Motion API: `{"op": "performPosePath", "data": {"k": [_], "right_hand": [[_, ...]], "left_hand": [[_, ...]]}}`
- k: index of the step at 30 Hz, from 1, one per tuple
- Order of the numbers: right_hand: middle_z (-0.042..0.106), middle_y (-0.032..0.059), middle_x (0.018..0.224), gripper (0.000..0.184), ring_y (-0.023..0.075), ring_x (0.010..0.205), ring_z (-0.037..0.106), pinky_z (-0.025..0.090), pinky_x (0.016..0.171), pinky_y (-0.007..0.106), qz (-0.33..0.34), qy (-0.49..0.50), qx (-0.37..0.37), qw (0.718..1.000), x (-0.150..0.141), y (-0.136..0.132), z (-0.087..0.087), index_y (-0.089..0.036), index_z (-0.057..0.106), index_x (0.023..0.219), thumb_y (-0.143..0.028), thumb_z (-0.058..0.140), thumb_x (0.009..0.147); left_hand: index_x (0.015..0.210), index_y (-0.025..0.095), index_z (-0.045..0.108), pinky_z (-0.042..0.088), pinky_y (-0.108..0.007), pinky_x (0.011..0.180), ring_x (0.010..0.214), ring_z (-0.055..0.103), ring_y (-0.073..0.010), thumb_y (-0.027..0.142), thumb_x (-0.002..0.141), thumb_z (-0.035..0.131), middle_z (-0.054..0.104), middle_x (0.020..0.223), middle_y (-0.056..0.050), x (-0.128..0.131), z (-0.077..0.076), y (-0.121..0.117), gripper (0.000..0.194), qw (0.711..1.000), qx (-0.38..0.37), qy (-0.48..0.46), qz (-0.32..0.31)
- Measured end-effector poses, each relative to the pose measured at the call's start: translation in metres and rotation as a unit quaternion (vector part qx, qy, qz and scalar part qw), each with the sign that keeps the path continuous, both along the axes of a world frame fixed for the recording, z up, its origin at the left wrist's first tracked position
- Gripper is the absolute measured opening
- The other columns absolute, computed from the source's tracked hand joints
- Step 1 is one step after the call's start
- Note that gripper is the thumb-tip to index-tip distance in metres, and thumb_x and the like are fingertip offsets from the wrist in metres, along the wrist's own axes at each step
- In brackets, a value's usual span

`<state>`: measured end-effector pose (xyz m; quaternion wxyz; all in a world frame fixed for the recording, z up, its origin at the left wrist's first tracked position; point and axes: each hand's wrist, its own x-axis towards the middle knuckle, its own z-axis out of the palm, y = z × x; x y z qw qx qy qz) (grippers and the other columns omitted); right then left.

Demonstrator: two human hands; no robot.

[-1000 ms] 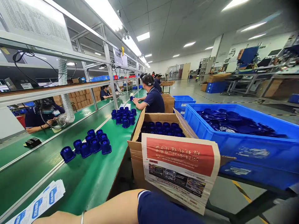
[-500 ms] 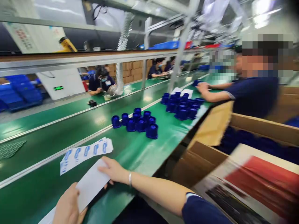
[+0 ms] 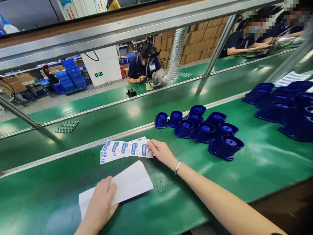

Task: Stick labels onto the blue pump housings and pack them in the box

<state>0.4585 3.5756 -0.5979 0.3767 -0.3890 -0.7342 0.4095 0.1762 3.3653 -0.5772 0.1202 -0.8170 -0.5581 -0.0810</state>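
My left hand (image 3: 102, 197) is closed on a blank white paper strip (image 3: 132, 179) held low over the green bench. Just beyond it lies a fanned stack of label sheets (image 3: 124, 149), white with blue printed labels in a row. The fingers of my right hand (image 3: 160, 151), which has a silver bracelet at the wrist, pinch the right end of that stack. Whether they grip one sheet or several is hidden. To the right of the stack, a group of dark blue plastic cup-shaped parts (image 3: 204, 130) stands on the bench.
More blue parts (image 3: 283, 101) crowd the right side beside white sheets (image 3: 292, 78). A metal rail (image 3: 137, 130) runs along the green bench (image 3: 49, 192). Across it, a co-worker (image 3: 146, 65) sits by a silver duct hose (image 3: 177, 52). A green mesh piece (image 3: 67, 126) lies at left.
My view has swung right to left and down toward the bench. My right hand has left the white paper and moved to the label stack; my left hand still holds the paper.
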Motion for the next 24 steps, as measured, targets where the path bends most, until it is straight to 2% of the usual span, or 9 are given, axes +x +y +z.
{"op": "performPosePath", "data": {"k": [2, 4, 7, 9, 12, 15, 19, 24], "right_hand": [[0.065, 0.0001, 0.065, 0.039, 0.0147, 0.053, 0.063, 0.048, 0.066, 0.027, -0.029, 0.007, 0.012, 0.999, 0.004, 0.006, -0.011, -0.022, 0.055, 0.077, -0.042, 0.036, 0.104], [0.063, -0.0004, 0.060, 0.041, 0.0151, 0.050, 0.061, 0.048, 0.064, 0.027, -0.042, 0.006, 0.025, 0.999, 0.006, 0.007, -0.019, -0.022, 0.055, 0.075, -0.043, 0.035, 0.105], [0.062, 0.0007, 0.058, 0.045, 0.0159, 0.051, 0.060, 0.047, 0.064, 0.028, -0.044, -0.005, 0.051, 0.998, 0.006, 0.004, -0.026, -0.022, 0.056, 0.073, -0.045, 0.035, 0.106], [0.061, 0.0017, 0.058, 0.047, 0.0168, 0.054, 0.059, 0.045, 0.065, 0.029, -0.041, -0.014, 0.073, 0.996, 0.004, 0.002, -0.027, -0.022, 0.054, 0.070, -0.045, 0.034, 0.106], [0.059, 0.0023, 0.059, 0.050, 0.0167, 0.056, 0.057, 0.042, 0.063, 0.030, -0.030, -0.027, 0.102, 0.994, 0.001, 0.003, -0.026, -0.023, 0.051, 0.066, -0.046, 0.032, 0.107], [0.058, 0.0021, 0.061, 0.049, 0.0157, 0.057, 0.055, 0.038, 0.060, 0.029, -0.026, -0.035, 0.121, 0.992, -0.001, 0.005, -0.025, -0.022, 0.050, 0.067, -0.044, 0.031, 0.107], [0.056, 0.0007, 0.061, 0.048, 0.0144, 0.056, 0.052, 0.036, 0.058, 0.028, -0.027, -0.041, 0.131, 0.990, -0.003, 0.009, -0.023, -0.022, 0.049, 0.068, -0.041, 0.032, 0.108], [0.055, 0.0007, 0.060, 0.049, 0.0137, 0.056, 0.052, 0.035, 0.058, 0.028, -0.016, -0.056, 0.142, 0.988, -0.003, 0.011, -0.022, -0.021, 0.050, 0.066, -0.038, 0.031, 0.108]], "left_hand": [[0.107, 0.020, 0.054, 0.055, -0.043, 0.089, 0.109, 0.059, -0.0315, 0.012, 0.076, 0.060, 0.057, 0.125, -0.018, -0.020, 0.020, 0.017, 0.033, 1.000, 0.021, 0.015, -0.017], [0.106, 0.020, 0.055, 0.054, -0.042, 0.092, 0.111, 0.059, -0.0311, 0.013, 0.076, 0.058, 0.057, 0.124, -0.017, -0.043, 0.046, 0.046, 0.031, 0.999, 0.018, 0.033, -0.009], [0.093, 0.020, 0.057, 0.052, -0.041, 0.091, 0.107, 0.060, -0.0309, 0.022, 0.081, 0.058, 0.060, 0.117, -0.015, -0.073, 0.082, 0.111, 0.012, 0.995, -0.032, 0.047, 0.078], [0.091, 0.021, 0.057, 0.052, -0.040, 0.085, 0.101, 0.062, -0.0302, 0.029, 0.085, 0.056, 0.061, 0.115, -0.014, -0.085, 0.098, 0.159, 0.010, 0.992, -0.044, 0.053, 0.104], [0.089, 0.021, 0.056, 0.051, -0.037, 0.074, 0.089, 0.064, -0.0276, 0.038, 0.088, 0.054, 0.063, 0.109, -0.012, -0.096, 0.106, 0.223, 0.016, 0.990, -0.054, 0.062, 0.116], [0.088, 0.022, 0.056, 0.048, -0.034, 0.068, 0.080, 0.064, -0.0252, 0.048, 0.090, 0.053, 0.064, 0.105, -0.010, -0.101, 0.105, 0.270, 0.027, 0.989, -0.061, 0.069, 0.120], [0.092, 0.021, 0.055, 0.046, -0.033, 0.065, 0.080, 0.064, -0.0254, 0.058, 0.092, 0.048, 0.065, 0.108, -0.011, -0.103, 0.106, 0.314, 0.037, 0.989, -0.057, 0.070, 0.119], [0.096, 0.021, 0.054, 0.045, -0.032, 0.068, 0.083, 0.063, -0.0247, 0.056, 0.092, 0.045, 0.065, 0.110, -0.011, -0.096, 0.107, 0.350, 0.037, 0.990, -0.040, 0.062, 0.123]]}}
